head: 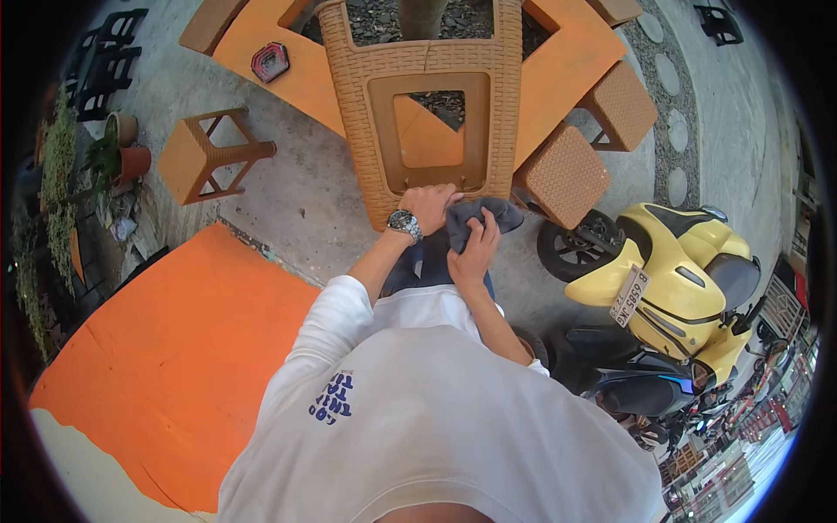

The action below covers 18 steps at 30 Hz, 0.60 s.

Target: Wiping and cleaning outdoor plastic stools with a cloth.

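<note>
A brown plastic seat [340,85] with a woven pattern stands in front of me, its framed opening towards me; whether it is a stool or a chair I cannot tell. My left hand [428,204], a metal watch [405,225] on its wrist, lies over the seat's near edge with its fingers pointing right. Bunched in my right hand [476,247] is a dark grey cloth [494,214], close beside the left fingertips. The cloth hides part of the seat's near edge. A thin line like a crack [427,55] runs across the crossbar.
Beyond the seat is an orange table [569,39] bearing a red and black octagonal ashtray-like dish [270,63]. Woven-pattern stools [565,173] stand at right, another stool [209,157] at left. A yellow scooter [680,261] is parked on my right, an orange surface [176,372] on my left.
</note>
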Each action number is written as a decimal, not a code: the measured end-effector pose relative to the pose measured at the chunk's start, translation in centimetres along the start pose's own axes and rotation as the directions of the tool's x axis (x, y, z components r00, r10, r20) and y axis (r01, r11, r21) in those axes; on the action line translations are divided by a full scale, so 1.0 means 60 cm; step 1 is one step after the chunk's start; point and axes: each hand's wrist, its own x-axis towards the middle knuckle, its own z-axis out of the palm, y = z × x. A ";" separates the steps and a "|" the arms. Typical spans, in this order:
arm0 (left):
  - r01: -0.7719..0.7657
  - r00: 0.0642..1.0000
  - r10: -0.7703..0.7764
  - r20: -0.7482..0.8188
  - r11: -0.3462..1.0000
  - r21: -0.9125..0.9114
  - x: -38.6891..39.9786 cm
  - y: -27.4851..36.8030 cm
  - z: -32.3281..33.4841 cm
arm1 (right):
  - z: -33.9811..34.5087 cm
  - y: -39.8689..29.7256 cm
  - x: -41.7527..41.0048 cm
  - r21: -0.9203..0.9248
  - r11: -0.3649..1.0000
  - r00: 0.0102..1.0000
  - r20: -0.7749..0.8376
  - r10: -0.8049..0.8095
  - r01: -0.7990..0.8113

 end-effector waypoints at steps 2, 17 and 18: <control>0.011 0.999 -0.011 0.043 1.000 0.015 0.018 -0.002 -0.005 | 0.006 0.025 0.010 0.134 0.990 0.984 -0.163 0.066 -0.044; 0.283 0.952 -0.307 -0.005 0.884 -0.371 0.134 0.085 0.022 | -0.183 0.142 0.045 0.871 0.205 0.752 0.241 0.613 -0.447; 0.325 0.932 -0.361 0.011 0.823 -0.467 0.154 0.116 0.012 | -0.183 0.151 0.037 0.872 0.230 0.761 0.216 0.612 -0.433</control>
